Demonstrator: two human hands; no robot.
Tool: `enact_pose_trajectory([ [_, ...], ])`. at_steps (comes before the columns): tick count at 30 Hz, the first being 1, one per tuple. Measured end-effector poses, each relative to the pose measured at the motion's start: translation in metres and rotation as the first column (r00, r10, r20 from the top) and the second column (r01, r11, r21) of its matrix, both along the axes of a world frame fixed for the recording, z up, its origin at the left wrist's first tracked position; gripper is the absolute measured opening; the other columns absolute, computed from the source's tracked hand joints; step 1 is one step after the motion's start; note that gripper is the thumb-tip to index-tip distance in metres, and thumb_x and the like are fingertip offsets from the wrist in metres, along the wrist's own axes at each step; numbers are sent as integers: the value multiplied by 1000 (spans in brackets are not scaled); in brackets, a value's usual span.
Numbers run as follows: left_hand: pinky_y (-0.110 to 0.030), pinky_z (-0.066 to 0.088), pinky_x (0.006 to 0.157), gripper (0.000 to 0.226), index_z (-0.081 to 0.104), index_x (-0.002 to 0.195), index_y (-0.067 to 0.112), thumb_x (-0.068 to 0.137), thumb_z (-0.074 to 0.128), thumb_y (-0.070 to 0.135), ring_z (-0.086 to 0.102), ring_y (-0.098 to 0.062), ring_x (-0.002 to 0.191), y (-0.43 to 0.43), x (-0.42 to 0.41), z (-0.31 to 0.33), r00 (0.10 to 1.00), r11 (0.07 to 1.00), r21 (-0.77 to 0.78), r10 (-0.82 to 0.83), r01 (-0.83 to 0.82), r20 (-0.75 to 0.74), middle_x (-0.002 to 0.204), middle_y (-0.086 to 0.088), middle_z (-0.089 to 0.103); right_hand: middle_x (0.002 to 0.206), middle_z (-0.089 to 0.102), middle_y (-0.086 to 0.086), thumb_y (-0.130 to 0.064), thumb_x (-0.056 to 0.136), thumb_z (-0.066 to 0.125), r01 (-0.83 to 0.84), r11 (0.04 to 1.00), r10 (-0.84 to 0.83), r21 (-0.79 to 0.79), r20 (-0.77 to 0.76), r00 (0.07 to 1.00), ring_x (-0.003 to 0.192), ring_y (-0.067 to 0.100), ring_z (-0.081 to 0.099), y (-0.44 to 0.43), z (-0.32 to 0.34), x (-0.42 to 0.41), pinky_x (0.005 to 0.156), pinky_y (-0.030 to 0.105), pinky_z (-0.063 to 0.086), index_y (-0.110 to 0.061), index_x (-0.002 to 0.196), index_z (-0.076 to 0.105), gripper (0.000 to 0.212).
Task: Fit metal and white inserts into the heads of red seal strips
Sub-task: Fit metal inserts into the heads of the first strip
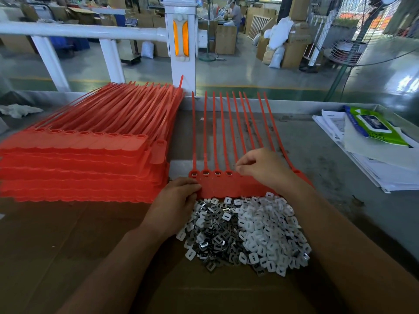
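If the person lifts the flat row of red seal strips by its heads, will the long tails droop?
Probably yes: the tails are thin and long, and some curve sideways. The row of red seal strips likely lifts as one, since the heads look joined.

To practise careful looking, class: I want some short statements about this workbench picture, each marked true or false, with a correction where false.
1. The pile of inserts lies nearer the person than the row of red strips. True.
2. The left hand is lifted clear of the row. False: its fingers hold the row's left edge.
3. The right hand is at the heads of the row. True.
4. The stack of red strips lies right of the row. False: it lies on the left.
5. The pile holds only white pieces. False: metal and white ones are mixed.
6. A green pack lies on papers at the right. True.
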State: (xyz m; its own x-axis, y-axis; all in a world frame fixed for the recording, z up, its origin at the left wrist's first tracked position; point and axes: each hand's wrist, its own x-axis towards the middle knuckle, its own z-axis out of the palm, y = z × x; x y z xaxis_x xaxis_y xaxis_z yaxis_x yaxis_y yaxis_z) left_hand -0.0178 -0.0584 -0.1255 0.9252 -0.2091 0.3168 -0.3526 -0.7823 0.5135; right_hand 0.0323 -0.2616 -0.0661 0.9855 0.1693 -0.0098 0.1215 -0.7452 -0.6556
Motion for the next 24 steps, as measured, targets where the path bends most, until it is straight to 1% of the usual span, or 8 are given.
enact_pose_trajectory([
  [3,-8,23,93,32,60,122,13,92,50,9,45,-8,117,-1,0,1,1000,1000,2,3,-3,0,129,2,52,76,60,-22,-22,82,67,-149,987,148,-55,-23,989,71,-10,54,3,3,-22,55,3,39,-29,75,65,10],
  [6,-9,24,93,31,60,121,12,92,51,9,45,-9,118,-1,0,1,1000,1000,-5,12,-12,-2,129,2,53,74,59,-21,-20,81,69,-265,961,262,-79,-47,964,68,-11,55,9,3,-37,59,-1,40,-22,83,69,3],
  [9,-9,24,93,31,60,121,12,91,51,9,45,-9,118,-2,-1,2,1000,1000,-1,14,-14,1,129,2,53,79,62,-18,-17,81,68,-326,940,322,-102,-51,945,70,-10,55,13,-1,-42,66,2,42,-17,91,72,11],
  [12,-10,24,93,31,60,121,11,91,51,9,46,-9,117,-2,-1,2,1000,1000,2,13,-13,2,129,1,53,93,69,-7,-15,82,67,-347,928,344,-137,-47,938,73,-6,54,16,-4,-44,72,7,45,-15,96,72,15],
  [15,-11,26,93,31,60,121,11,91,51,9,46,-10,117,-1,-1,1,1000,1000,1,12,-12,-1,129,1,53,100,69,-3,-15,84,65,-339,927,338,-162,-39,940,81,-1,55,18,-8,-42,79,15,47,-14,100,72,17],
  [17,-11,25,92,31,61,120,11,91,52,9,46,-10,117,-1,0,1,1000,1000,2,13,-13,0,128,1,54,102,68,-4,-17,85,64,-335,927,335,-171,-29,942,83,-1,54,22,-10,-41,78,14,45,-15,101,71,18],
  [20,-9,24,92,30,62,118,11,90,53,8,47,-11,116,-1,1,0,1000,1000,0,13,-13,1,126,0,55,102,68,-6,-18,85,64,-330,930,334,-163,-1,943,87,0,56,29,-13,-40,72,5,39,-17,100,72,18],
  [24,-8,24,91,29,63,117,10,89,53,7,49,-11,115,0,1,-1,1000,1000,2,8,-8,6,125,-1,56,102,68,-5,-16,84,63,-315,927,325,-202,18,945,92,4,59,35,-17,-39,77,13,42,-18,99,72,17],
])
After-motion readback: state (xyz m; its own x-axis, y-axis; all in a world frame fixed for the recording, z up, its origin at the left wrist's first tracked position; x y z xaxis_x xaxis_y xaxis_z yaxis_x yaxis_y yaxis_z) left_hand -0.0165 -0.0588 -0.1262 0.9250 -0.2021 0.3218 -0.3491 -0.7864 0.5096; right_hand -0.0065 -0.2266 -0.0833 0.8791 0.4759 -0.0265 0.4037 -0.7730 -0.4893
